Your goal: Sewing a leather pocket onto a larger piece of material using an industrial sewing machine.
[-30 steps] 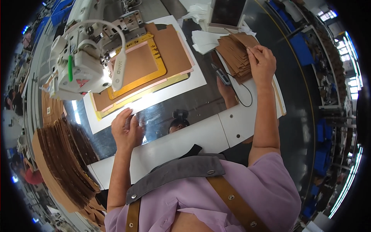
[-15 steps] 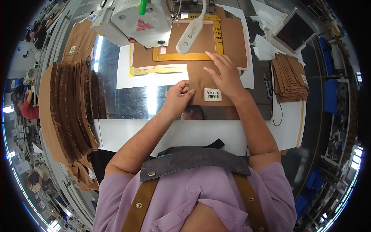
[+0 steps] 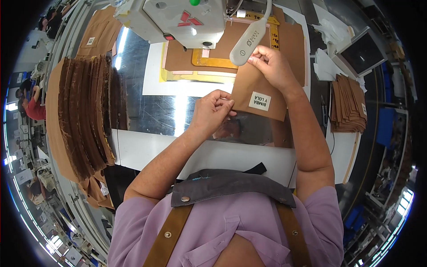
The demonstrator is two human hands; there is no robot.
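Table (image 3: pixel 153 115), brown piece (image 3: pixel 247 83) — tilted, long axis unclear

Cloth pile (image 3: pixel 82 118) at left, sewing machine (image 3: pixel 182 22) at back, cloth piece (image 3: pixel 243 89) before the frame (image 3: pixel 213 60), smaller stack (image 3: pixel 348 107) at right, screen (image 3: pixel 361 53) behind it

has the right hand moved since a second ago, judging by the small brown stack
Yes: the right hand has moved left, away from the small brown stack, toward the white machine head.
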